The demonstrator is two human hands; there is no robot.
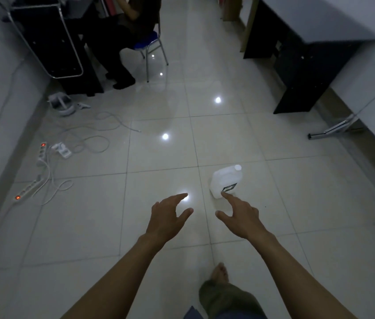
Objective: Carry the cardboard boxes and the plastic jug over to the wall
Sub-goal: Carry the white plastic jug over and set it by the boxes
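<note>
A translucent white plastic jug (224, 181) with a white cap and a dark label stands on the tiled floor, right of centre. My right hand (239, 215) is stretched out just below it with fingers spread, its fingertips close to the jug's lower edge; whether they touch cannot be told. My left hand (168, 215) is held out beside it, fingers spread and empty, over bare floor. No cardboard box is in view.
A person sits on a blue chair (149, 42) by a dark desk (50, 42) at the far left. Power strips and white cables (50, 162) lie along the left wall. A dark table (308, 54) stands at the right wall. My bare foot (219, 272) is forward.
</note>
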